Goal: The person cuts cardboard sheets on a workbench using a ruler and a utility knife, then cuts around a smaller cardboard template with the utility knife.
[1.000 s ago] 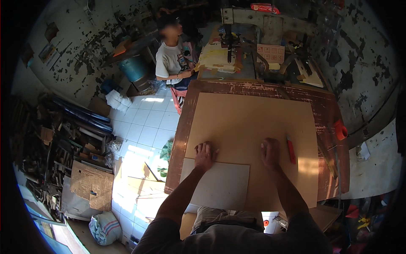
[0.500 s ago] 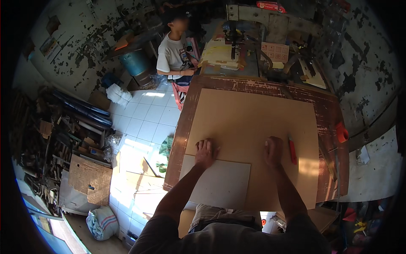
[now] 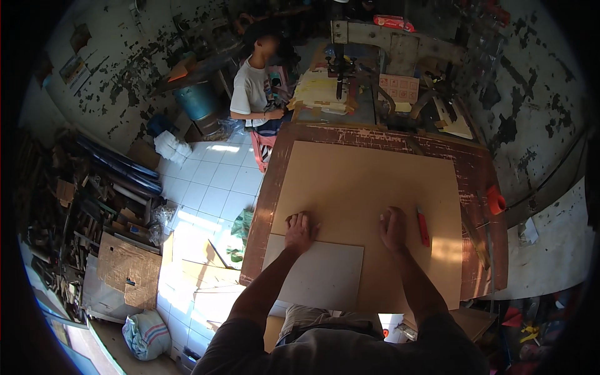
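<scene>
A large brown board (image 3: 375, 181) lies flat on the worn red-brown table. Over its near left part rests a smaller grey sheet (image 3: 322, 275). My left hand (image 3: 301, 232) is palm down with fingers spread, lying across the sheet's far edge and onto the brown board. Farther right, my right hand (image 3: 392, 230) rests on the board with its fingers curled in; nothing shows in it, though its palm side is hidden. Just right of that hand lies a red utility knife (image 3: 423, 228), apart from it.
A roll of red tape (image 3: 495, 200) sits at the table's right edge (image 3: 481, 169). Beyond the table stands a heavy metal machine (image 3: 400, 53) beside stacked yellowish sheets (image 3: 322, 90). A person (image 3: 253, 90) sits at the far left corner. Scrap pieces (image 3: 94, 231) crowd the left side.
The whole view has shifted a little, so the table and board appear slightly lower and farther left. Both hands keep nearly the same places on the board, and the knife lies where it was.
</scene>
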Tool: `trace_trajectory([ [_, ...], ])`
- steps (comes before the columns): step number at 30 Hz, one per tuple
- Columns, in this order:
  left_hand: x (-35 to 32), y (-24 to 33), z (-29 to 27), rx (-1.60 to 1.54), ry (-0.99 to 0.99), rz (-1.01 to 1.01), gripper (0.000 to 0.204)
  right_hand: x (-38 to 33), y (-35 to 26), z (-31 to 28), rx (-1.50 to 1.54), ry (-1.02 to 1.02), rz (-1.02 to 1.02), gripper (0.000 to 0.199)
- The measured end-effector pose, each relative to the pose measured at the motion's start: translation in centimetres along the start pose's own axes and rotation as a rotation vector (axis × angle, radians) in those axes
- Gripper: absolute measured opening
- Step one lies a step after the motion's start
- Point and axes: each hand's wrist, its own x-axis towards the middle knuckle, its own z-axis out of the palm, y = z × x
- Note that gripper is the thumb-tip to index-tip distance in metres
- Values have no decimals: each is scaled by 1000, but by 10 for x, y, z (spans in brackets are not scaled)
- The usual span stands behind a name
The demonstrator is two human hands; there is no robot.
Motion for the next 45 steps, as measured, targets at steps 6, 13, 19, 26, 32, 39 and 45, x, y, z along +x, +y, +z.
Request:
trace_trajectory([
  [6, -5, 6, -6, 52, -21, 13, 60, -10, -4, -14, -41, -129, 13, 37],
  [13, -12, 19, -33, 23, -213, -75, 63, -8, -59, -57, -331, -356, 41, 47],
  [19, -103, 1, -48, -215, -150, -278, 68, -111, -98, -83, 7, -324, 267, 45],
  [26, -206, -1, -71, -119, 98, -527, 66, -166, -147, -73, 368, -337, 662, 36],
  [32, -212, -5, -76, -120, 80, -696, 65, -165, -123, -52, 581, -441, 937, 27],
  [39, -235, 22, -93, -51, 269, -884, 45, -123, -92, -89, 869, -1025, 932, 24],
  [45, -279, 101, -86, -1166, 715, -1112, 47, -96, -43, -133, 1167, -1007, 931, 28],
])
